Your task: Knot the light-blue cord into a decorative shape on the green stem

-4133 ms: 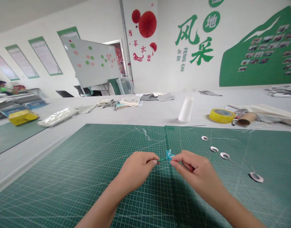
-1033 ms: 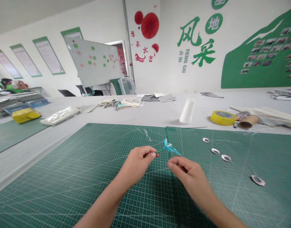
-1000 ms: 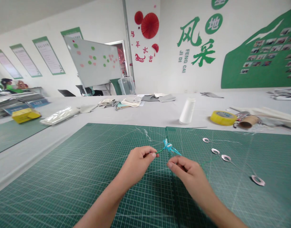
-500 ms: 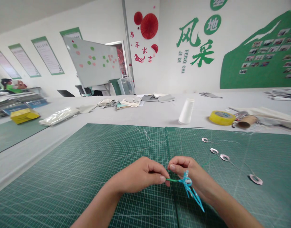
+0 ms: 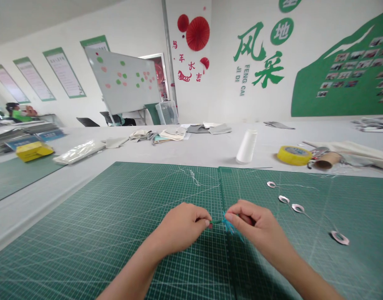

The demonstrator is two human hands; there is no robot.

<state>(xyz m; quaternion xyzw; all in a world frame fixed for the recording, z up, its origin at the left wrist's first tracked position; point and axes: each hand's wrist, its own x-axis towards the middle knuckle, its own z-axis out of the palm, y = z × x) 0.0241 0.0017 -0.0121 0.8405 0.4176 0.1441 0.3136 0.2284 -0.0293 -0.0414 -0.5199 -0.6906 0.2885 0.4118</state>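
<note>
Above the seam of the green cutting mats (image 5: pixel 166 187), my left hand (image 5: pixel 183 227) pinches the green stem (image 5: pixel 215 222) of a small ornament. Its blue looped part (image 5: pixel 230 228) hangs at the fingertips of my right hand (image 5: pixel 257 223), whose thumb and forefinger are closed at its top. The right fingers partly cover the blue part. On the right mat lie several pinkish-white oval rings with thin wires or threads, one of them a ring (image 5: pixel 339 238) near my right forearm.
A white thread cone (image 5: pixel 247 146), yellow tape roll (image 5: pixel 294 155) and cardboard tube (image 5: pixel 327 160) stand beyond the mats. Loose white thread (image 5: pixel 194 178) lies on the left mat. Fabric pieces (image 5: pixel 172 134), a yellow box (image 5: pixel 33 151) and a plastic packet (image 5: pixel 80 152) are farther off. A person (image 5: pixel 18 112) sits far left.
Both hands have risen slightly, the left also moving left. My right thumb and forefinger have come onto the blue part, which earlier hung in front of the right hand.
</note>
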